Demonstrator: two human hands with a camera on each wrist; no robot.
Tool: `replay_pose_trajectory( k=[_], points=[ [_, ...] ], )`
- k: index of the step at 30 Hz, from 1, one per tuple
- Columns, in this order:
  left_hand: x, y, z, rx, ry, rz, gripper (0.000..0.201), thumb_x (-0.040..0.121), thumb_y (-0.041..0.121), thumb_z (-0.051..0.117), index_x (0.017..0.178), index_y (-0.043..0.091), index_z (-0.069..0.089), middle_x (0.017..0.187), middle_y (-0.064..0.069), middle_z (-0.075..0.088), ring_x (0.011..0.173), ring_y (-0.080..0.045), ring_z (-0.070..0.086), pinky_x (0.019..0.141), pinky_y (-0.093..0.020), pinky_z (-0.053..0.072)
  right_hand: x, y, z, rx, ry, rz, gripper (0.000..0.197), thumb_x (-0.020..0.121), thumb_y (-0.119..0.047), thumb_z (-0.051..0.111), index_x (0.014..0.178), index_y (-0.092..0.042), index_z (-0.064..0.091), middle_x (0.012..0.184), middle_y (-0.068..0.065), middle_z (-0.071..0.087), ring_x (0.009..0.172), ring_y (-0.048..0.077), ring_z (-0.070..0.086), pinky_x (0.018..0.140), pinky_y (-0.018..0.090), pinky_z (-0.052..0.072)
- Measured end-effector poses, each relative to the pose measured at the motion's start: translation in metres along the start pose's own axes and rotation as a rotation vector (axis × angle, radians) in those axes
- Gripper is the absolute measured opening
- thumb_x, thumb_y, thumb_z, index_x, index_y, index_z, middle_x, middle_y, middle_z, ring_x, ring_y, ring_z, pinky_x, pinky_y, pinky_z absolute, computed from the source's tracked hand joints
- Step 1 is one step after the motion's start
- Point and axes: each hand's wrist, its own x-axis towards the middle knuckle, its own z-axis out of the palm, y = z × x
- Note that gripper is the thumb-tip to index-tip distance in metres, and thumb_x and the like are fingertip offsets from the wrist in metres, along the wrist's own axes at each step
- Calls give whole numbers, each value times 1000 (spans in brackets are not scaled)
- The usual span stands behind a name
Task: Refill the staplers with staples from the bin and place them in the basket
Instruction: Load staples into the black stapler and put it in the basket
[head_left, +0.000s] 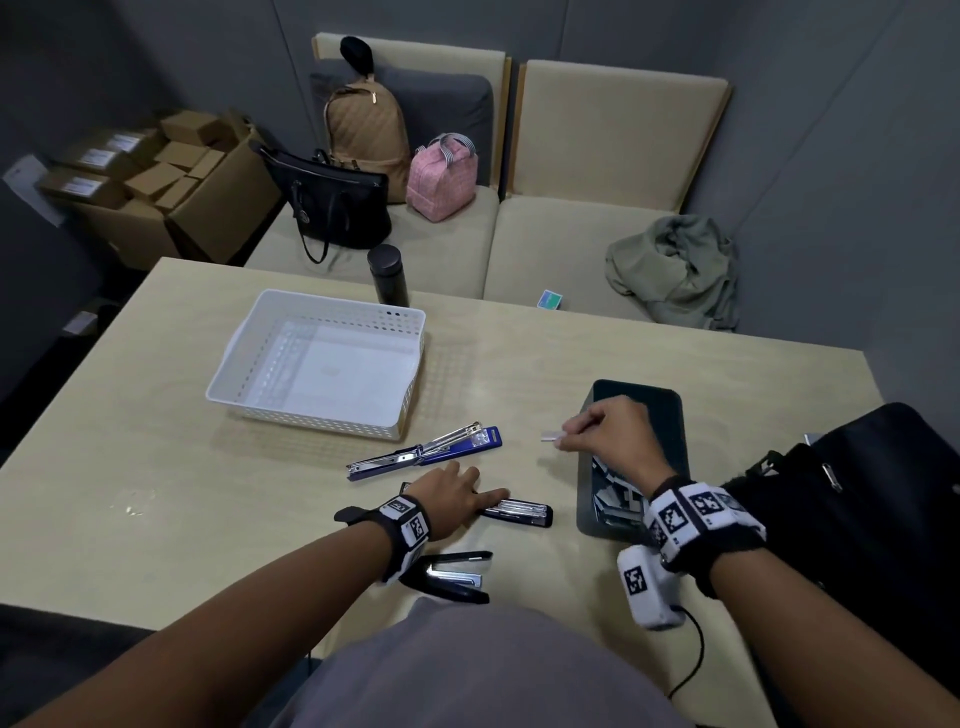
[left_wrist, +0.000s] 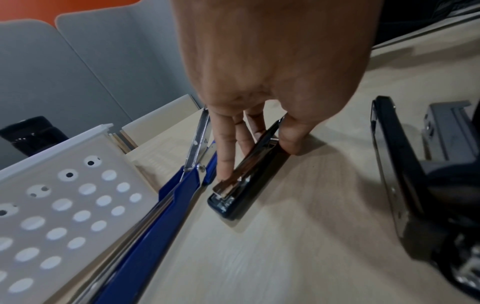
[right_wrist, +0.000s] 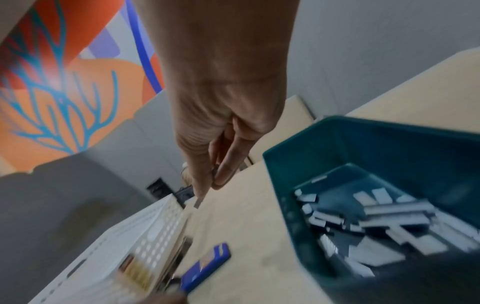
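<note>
A black stapler (head_left: 519, 512) (left_wrist: 249, 181) lies opened on the table, metal staple channel facing up. My left hand (head_left: 488, 496) (left_wrist: 257, 162) pinches it between thumb and fingers. My right hand (head_left: 563, 435) (right_wrist: 207, 189) hovers left of the dark teal bin (head_left: 675, 431) (right_wrist: 298, 185) and pinches a short strip of staples (head_left: 549, 436) (right_wrist: 198, 202). Loose staple strips (head_left: 613, 493) (right_wrist: 384, 218) lie in the bin. A blue stapler (head_left: 431, 448) (left_wrist: 182, 197) (right_wrist: 207, 265) lies opened in front of the white perforated basket (head_left: 311, 422) (left_wrist: 64, 195) (right_wrist: 145, 242). Another black stapler (head_left: 457, 571) (left_wrist: 400, 174) lies opened near my body.
A black flask (head_left: 387, 275) stands behind the basket at the table's far edge. A black bag (head_left: 857, 509) sits at the right, close to the bin. Bags, a green cloth and a small box lie on the bench beyond the table (head_left: 156, 467).
</note>
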Motion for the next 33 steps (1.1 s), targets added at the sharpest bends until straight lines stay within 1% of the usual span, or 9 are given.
replay_pose_trajectory(
  k=[2,4,7,13,19,22,25,29,33],
  points=[
    [-4,-2,2,1,4,5,68,100,11,40,154,38,10,130,-18,46,109,-38,51,74,-43,47,-8,-3,24,-73,-71,-33,16,61,-11,90,69,-10,76,74,0,75,71,9,69,70,20,56],
    [-7,-4,3,8,3,12,68,100,11,40,154,38,9,130,-18,46,108,-38,51,75,-43,48,-14,-2,45,-184,-146,-99,14,67,-16,86,70,-16,72,72,-2,72,67,7,65,62,19,51],
    [-11,-6,6,23,-3,15,71,99,11,42,155,37,8,129,-18,47,107,-38,52,73,-42,47,-24,4,65,-356,-257,-171,11,74,-27,78,77,-24,67,77,-7,69,71,9,63,61,22,48],
    [-12,-7,6,53,2,2,68,100,12,39,155,37,9,131,-18,46,110,-38,52,67,-38,36,-32,16,71,-583,-351,-205,10,79,-29,71,81,-20,69,85,-4,70,79,16,63,65,30,51],
    [-13,-6,8,47,-7,4,68,101,12,39,155,37,8,132,-18,46,111,-39,52,69,-39,39,-36,26,76,-611,-355,-261,8,82,-27,69,78,-20,66,88,-3,67,81,17,61,67,34,52],
    [-12,-8,8,50,-7,12,67,101,13,40,155,37,8,132,-19,46,111,-39,52,71,-40,42,-34,24,81,-619,-314,-304,6,82,-26,67,80,-21,65,90,-5,65,83,17,61,64,28,44],
    [-12,-8,8,56,-14,13,68,101,13,41,155,37,7,132,-18,46,111,-38,52,70,-38,40,-32,22,85,-657,-342,-329,6,83,-26,65,83,-21,66,93,-4,66,85,18,61,64,25,37],
    [-11,-9,9,71,-19,18,69,100,13,41,155,37,7,133,-18,46,111,-37,52,70,-37,38,-32,20,88,-699,-371,-329,5,82,-22,63,83,-19,67,93,-2,66,86,20,60,65,25,35],
    [-10,-10,9,75,-19,23,68,101,15,41,155,37,6,134,-18,45,112,-37,52,75,-39,44,-33,20,89,-683,-334,-318,6,80,-25,61,80,-21,65,93,-3,67,87,20,60,66,25,33]
  ],
)
